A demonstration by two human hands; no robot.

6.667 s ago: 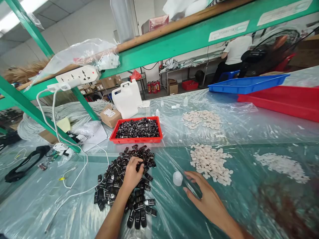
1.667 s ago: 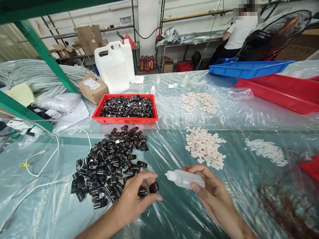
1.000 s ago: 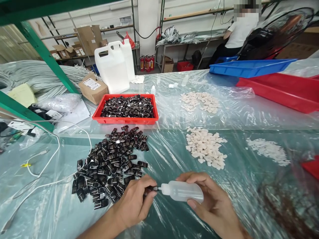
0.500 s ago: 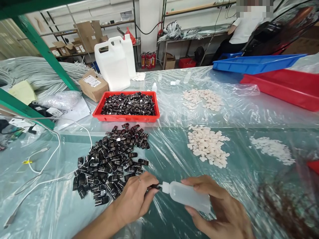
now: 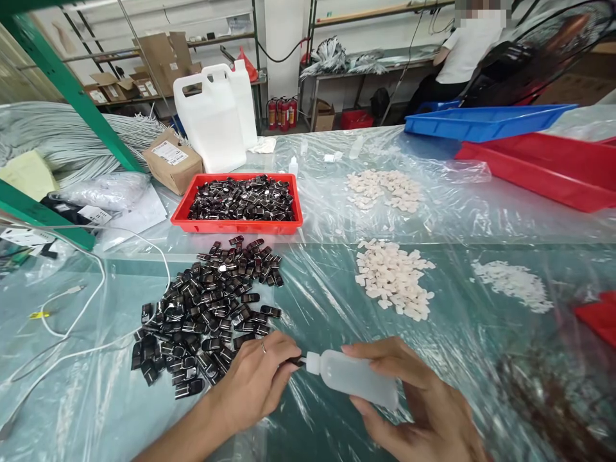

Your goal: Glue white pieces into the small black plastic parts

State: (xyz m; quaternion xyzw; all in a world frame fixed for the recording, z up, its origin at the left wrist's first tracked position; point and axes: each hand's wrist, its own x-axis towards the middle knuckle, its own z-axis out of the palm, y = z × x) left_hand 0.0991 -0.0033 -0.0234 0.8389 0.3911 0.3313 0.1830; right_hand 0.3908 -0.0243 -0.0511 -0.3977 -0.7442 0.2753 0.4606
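Observation:
My left hand (image 5: 253,385) is closed in a pinch on a small black piece (image 5: 294,362) at the near edge of the table. My right hand (image 5: 423,410) is wrapped round a translucent squeeze bottle (image 5: 356,378), held almost flat. The bottle's tip touches the black piece. A heap of the same black pieces (image 5: 212,308) lies just left of my left hand. A pile of small white pieces (image 5: 392,279) lies beyond my right hand.
A red tray (image 5: 192,222) full of black pieces stands behind the heap, with two white jugs (image 5: 212,122) and a cardboard box (image 5: 166,160) further back. More white piles (image 5: 513,282), red (image 5: 539,170) and blue trays (image 5: 481,122) lie right. A white cable (image 5: 96,289) trails left. A person sits far back.
My left hand took one black piece from the heap and my right hand lifted the bottle; the nozzle came to the piece about a second ago and stays there.

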